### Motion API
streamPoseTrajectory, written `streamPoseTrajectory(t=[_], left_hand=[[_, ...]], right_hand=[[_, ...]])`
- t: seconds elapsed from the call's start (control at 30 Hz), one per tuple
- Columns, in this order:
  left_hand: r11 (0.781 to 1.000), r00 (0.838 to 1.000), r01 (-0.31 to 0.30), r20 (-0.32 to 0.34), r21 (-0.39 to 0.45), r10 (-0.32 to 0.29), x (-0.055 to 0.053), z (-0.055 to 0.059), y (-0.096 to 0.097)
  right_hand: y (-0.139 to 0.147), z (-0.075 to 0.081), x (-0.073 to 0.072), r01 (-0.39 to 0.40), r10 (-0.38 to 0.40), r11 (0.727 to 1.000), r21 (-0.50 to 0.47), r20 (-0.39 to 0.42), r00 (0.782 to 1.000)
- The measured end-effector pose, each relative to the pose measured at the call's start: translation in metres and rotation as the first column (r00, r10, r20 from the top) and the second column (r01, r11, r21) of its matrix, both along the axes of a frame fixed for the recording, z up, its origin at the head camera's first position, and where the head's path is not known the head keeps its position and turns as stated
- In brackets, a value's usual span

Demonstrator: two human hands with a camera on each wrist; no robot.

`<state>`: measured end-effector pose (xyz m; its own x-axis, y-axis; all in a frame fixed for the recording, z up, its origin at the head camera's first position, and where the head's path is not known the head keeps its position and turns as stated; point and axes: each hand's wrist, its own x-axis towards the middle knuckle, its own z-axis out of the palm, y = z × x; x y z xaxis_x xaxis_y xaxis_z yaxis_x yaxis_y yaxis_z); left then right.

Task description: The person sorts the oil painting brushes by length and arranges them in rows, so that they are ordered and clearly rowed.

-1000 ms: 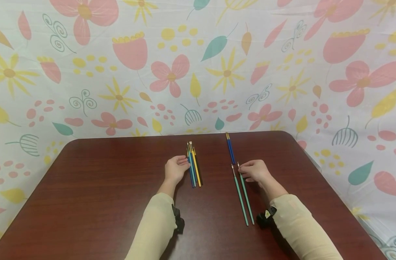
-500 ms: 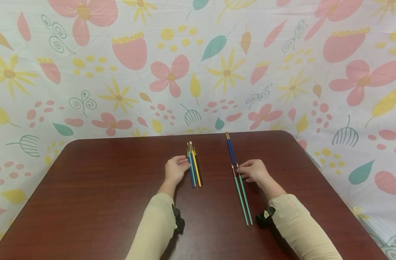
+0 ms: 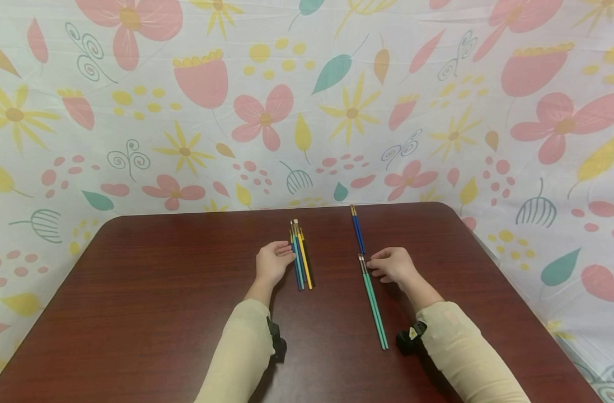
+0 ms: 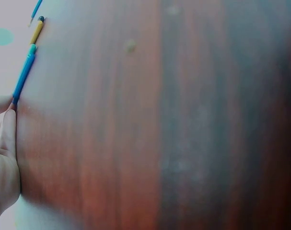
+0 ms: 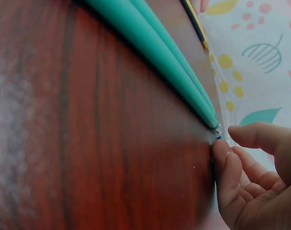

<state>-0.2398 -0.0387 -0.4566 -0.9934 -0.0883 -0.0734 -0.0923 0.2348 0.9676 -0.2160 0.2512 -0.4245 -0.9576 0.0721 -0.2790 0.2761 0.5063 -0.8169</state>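
Two green-handled paintbrushes [image 3: 374,308] lie side by side on the table, bristles pointing away from me. My right hand [image 3: 394,265] rests just right of their metal ferrules; in the right wrist view its thumb [image 5: 260,135] and forefinger are apart, with no brush visible between them. Beyond the green pair lie blue paintbrushes [image 3: 357,230] in line with them. My left hand [image 3: 272,264] touches the left side of a bundle of several paintbrushes, among them a yellow paintbrush [image 3: 305,262] and blue ones. Its fingers look relaxed, and part of the bundle is hidden behind them.
The dark red-brown wooden table [image 3: 150,313] has rounded far corners. A white cloth [image 3: 266,61] printed with flowers and leaves hangs right behind its far edge and along the right side. Bare tabletop separates the brush groups.
The right-hand green paintbrush has slid left until it lies against the other green one. My right hand shifted slightly left with it and its fingers have come away. My left hand stayed put.
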Motion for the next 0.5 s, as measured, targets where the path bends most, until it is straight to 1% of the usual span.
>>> streamPoseTrajectory(t=[0.13, 0.5], left_hand=[[1.0, 1.0, -0.001, -0.002, 0.001, 0.001, 0.0001, 0.0006, 0.0003], [1.0, 1.0, -0.005, -0.002, -0.01, 0.005, 0.0007, 0.0012, 0.0005]], right_hand=[[0.0023, -0.0004, 0.0, -0.006, 0.006, 1.0, -0.026, 0.0, 1.0], [0.0059, 0.0014, 0.0018, 0.01, -0.01, 0.995, -0.1, 0.001, 1.0]])
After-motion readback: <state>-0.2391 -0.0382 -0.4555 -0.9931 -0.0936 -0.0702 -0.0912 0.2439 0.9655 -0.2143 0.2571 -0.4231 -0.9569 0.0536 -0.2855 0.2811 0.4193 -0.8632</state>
